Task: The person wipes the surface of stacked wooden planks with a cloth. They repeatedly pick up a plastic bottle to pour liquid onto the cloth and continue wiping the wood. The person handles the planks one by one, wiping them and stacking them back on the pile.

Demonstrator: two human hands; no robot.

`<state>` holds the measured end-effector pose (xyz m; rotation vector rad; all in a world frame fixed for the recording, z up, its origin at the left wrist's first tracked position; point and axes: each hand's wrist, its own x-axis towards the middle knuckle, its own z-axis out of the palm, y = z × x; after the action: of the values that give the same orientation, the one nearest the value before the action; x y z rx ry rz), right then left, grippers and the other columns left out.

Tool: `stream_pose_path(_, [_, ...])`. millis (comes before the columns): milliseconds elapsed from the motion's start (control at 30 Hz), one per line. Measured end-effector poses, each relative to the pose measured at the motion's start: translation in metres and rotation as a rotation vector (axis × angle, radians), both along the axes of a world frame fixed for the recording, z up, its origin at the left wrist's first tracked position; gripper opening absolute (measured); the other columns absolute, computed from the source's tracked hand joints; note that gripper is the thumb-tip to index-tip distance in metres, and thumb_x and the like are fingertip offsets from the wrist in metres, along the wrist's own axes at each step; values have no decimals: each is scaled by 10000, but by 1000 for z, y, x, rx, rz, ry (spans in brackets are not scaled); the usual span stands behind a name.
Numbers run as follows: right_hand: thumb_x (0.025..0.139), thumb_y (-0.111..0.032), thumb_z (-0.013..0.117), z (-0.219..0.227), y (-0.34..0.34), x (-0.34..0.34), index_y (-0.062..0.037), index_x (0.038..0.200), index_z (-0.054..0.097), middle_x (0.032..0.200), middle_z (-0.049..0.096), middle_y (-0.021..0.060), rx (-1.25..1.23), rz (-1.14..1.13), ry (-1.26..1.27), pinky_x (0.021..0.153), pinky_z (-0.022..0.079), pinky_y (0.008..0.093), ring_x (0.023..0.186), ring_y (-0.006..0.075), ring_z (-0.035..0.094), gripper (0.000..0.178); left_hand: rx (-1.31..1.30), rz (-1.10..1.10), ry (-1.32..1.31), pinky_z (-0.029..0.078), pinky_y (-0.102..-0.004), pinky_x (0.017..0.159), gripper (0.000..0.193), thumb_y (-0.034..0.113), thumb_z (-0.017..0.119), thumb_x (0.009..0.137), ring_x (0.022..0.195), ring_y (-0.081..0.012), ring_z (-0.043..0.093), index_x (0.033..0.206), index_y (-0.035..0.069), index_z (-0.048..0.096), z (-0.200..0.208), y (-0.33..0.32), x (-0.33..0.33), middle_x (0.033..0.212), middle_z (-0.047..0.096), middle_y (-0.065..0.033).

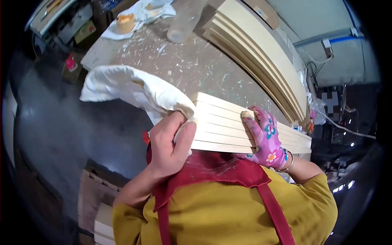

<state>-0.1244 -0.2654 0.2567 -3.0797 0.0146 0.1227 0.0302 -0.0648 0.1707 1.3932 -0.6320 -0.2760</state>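
A stack of long pale wooden boards lies along the near edge of the workbench, its left end in front of me. My bare left hand is closed around a white cloth and presses it against that end of the boards. The cloth's loose part spreads out to the left, past the bench edge. My right hand, in a pink flowered glove, grips across the stack, thumb and fingers on its top face and near side.
More long boards are stacked at the bench's far right. Farther back on the workbench, strewn with white flecks, are a clear plastic bottle and a small tan cup on white cloth. Cardboard stands at lower left.
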Motion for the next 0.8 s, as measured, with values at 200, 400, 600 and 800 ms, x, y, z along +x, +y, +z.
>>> stream_pose_path(200, [644, -438, 791, -1, 0, 0, -131, 1413, 374, 1296, 413, 251, 79, -13, -47, 976, 317, 517, 1143, 397, 452, 927, -183, -131, 107, 350, -290, 953, 299, 158, 493, 930, 1054, -209, 484, 1173, -16, 496, -16, -18, 13, 1146, 513, -117])
stream_pose_path(400, [658, -448, 772, 6, -1, -4, -138, 1428, 353, 1256, 461, 265, 77, -36, -39, 968, 327, 506, 1125, 385, 473, 930, -70, -158, 426, 377, -289, 979, 416, 200, 350, 1016, 1131, -165, 501, 1348, -44, 407, -107, -21, 14, 1272, 531, -110])
stream_pose_path(600, [728, -430, 702, 2, 0, -26, -136, 1406, 392, 1272, 458, 279, 67, -37, -57, 975, 344, 504, 1132, 396, 497, 801, 322, -446, 263, 375, -336, 1024, 525, 349, 363, 1002, 1234, -219, 463, 1407, 15, 360, -138, -8, 21, 1355, 469, -128])
stream_pose_path(800, [724, -425, 728, -3, -12, -36, -93, 1430, 322, 1279, 437, 286, 198, 35, -178, 960, 357, 497, 1189, 404, 456, 879, -141, -493, 470, 361, -382, 1050, 587, 425, 369, 975, 1279, -267, 426, 1428, 54, 319, -57, -35, 8, 1421, 392, -136])
